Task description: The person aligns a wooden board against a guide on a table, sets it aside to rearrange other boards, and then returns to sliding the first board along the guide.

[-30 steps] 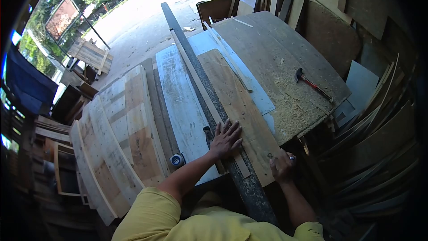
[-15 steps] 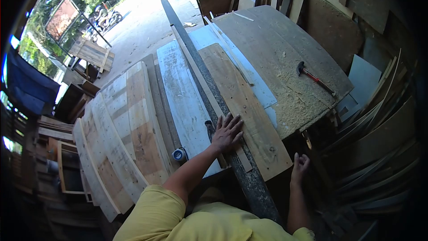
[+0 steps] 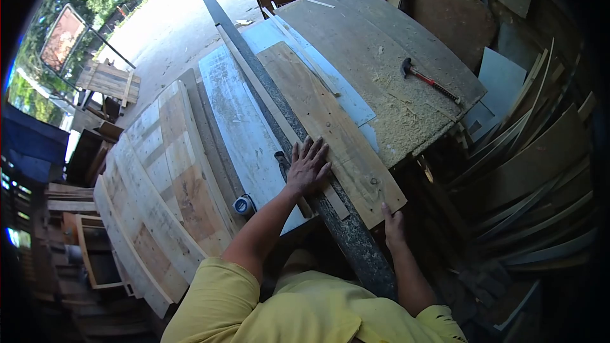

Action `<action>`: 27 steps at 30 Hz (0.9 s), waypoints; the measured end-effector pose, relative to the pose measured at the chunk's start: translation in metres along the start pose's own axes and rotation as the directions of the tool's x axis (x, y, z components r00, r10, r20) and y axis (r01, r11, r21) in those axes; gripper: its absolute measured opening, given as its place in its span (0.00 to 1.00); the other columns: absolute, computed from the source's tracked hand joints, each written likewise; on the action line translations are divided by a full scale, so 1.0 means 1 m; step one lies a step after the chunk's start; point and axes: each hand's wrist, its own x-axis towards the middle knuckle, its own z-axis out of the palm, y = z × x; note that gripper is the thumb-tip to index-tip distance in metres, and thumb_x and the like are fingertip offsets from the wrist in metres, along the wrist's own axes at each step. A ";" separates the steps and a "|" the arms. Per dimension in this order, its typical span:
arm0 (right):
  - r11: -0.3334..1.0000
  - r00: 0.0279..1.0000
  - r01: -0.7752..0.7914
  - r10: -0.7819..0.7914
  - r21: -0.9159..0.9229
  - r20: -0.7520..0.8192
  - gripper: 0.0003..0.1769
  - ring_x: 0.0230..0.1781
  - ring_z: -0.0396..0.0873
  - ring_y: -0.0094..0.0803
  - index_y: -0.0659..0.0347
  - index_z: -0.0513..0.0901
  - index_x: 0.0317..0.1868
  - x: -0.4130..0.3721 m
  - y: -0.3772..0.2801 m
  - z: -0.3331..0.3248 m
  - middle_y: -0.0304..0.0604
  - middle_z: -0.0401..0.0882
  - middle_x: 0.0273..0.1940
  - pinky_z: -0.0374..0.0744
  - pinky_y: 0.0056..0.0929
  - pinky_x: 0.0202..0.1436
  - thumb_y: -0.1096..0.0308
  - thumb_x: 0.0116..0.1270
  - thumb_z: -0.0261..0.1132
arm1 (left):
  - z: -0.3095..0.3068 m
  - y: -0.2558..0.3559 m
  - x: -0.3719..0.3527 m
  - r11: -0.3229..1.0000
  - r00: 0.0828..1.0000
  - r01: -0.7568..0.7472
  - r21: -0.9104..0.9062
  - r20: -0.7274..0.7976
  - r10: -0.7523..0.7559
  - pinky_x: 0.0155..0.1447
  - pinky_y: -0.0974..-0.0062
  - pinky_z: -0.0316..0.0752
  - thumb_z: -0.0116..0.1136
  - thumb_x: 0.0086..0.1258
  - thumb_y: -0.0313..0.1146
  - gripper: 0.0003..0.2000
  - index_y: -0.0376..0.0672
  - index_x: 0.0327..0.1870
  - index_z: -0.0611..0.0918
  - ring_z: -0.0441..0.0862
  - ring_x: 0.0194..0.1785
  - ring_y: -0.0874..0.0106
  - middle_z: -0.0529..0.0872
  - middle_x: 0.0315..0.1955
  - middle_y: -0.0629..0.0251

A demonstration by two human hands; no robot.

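My left hand (image 3: pixel 308 164) lies flat with fingers spread over a long dark speckled beam (image 3: pixel 359 251) and the narrow wooden strip (image 3: pixel 335 200) along it. Beside the beam lies a wide brown wooden plank (image 3: pixel 346 152). At its near right corner my right hand (image 3: pixel 394 225) grips the end edge, its lower fingers hidden. Close to my left wrist, a dark-handled tool (image 3: pixel 281 164) rests on a whitish-blue board (image 3: pixel 238 121); its kind is unclear. A round tape measure (image 3: pixel 243 204) sits left of my left forearm.
A red-handled hammer (image 3: pixel 431 80) lies among sawdust (image 3: pixel 397 114) on the brown tabletop (image 3: pixel 356 25). Left stands a curved patchwork wooden panel (image 3: pixel 159 171). Stacked offcuts (image 3: pixel 527 197) crowd the right side. A drawer-like wooden frame (image 3: pixel 98 251) stands at lower left.
My right hand has moved from beside the plank onto its near corner and taken hold there. My left hand stays on the beam and strip. The whole view has shifted slightly.
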 end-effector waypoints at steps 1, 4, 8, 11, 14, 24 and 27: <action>1.000 1.000 0.017 -0.017 0.002 0.014 0.29 0.52 0.77 0.29 0.72 0.72 0.63 0.005 -0.001 0.002 0.45 0.80 0.54 0.75 0.30 0.57 0.54 0.74 0.63 | -0.001 -0.001 0.004 1.000 1.000 0.000 -0.001 -0.005 0.000 0.81 0.51 0.29 0.42 0.76 0.55 0.30 0.49 0.74 0.66 0.43 0.82 0.58 0.58 0.77 0.63; 0.999 0.999 0.035 -0.034 -0.027 0.021 0.29 0.52 0.79 0.33 0.74 0.77 0.56 0.010 -0.002 0.007 0.51 0.82 0.51 0.76 0.33 0.56 0.52 0.73 0.64 | -0.001 0.002 -0.001 1.000 1.000 0.012 -0.006 0.022 -0.012 0.81 0.51 0.29 0.41 0.76 0.55 0.31 0.47 0.75 0.65 0.43 0.82 0.58 0.57 0.77 0.62; 0.993 0.999 0.038 -0.037 -0.110 0.010 0.29 0.51 0.80 0.34 0.74 0.78 0.55 0.019 -0.015 0.022 0.51 0.83 0.50 0.76 0.32 0.55 0.51 0.72 0.64 | -0.003 0.002 0.001 0.999 0.999 0.032 -0.001 0.018 -0.032 0.81 0.51 0.29 0.41 0.76 0.55 0.31 0.47 0.75 0.65 0.43 0.82 0.57 0.58 0.77 0.62; 0.991 1.000 -0.001 0.002 -0.131 0.009 0.30 0.50 0.80 0.34 0.75 0.79 0.53 0.030 -0.018 0.031 0.52 0.83 0.49 0.76 0.33 0.55 0.50 0.72 0.64 | -0.003 0.002 0.000 1.000 0.999 0.028 0.002 0.026 -0.028 0.81 0.51 0.30 0.41 0.76 0.55 0.31 0.46 0.75 0.65 0.42 0.82 0.57 0.57 0.77 0.63; 0.988 0.999 -0.038 0.043 -0.150 0.031 0.31 0.46 0.82 0.35 0.75 0.79 0.52 0.040 -0.024 0.039 0.52 0.84 0.46 0.81 0.33 0.47 0.48 0.71 0.64 | -0.005 0.002 0.001 1.000 0.999 0.020 0.003 0.032 -0.020 0.81 0.50 0.30 0.41 0.76 0.54 0.31 0.46 0.75 0.65 0.42 0.82 0.57 0.57 0.78 0.64; 0.965 0.979 -0.156 0.180 -0.209 0.101 0.34 0.27 0.82 0.34 0.75 0.78 0.49 0.061 -0.054 0.066 0.48 0.82 0.37 0.84 0.31 0.22 0.43 0.69 0.64 | -0.003 0.000 -0.001 1.000 1.000 0.001 -0.029 0.002 -0.001 0.80 0.47 0.29 0.39 0.77 0.55 0.32 0.45 0.75 0.65 0.43 0.82 0.56 0.58 0.77 0.63; 0.926 0.959 -0.224 0.264 -0.305 0.099 0.33 0.18 0.78 0.32 0.72 0.77 0.51 0.069 -0.058 0.055 0.46 0.81 0.31 0.81 0.29 0.19 0.44 0.69 0.64 | -0.002 -0.003 -0.002 0.999 1.000 -0.005 -0.054 0.007 0.005 0.80 0.48 0.29 0.40 0.77 0.54 0.31 0.45 0.75 0.64 0.41 0.82 0.56 0.57 0.77 0.61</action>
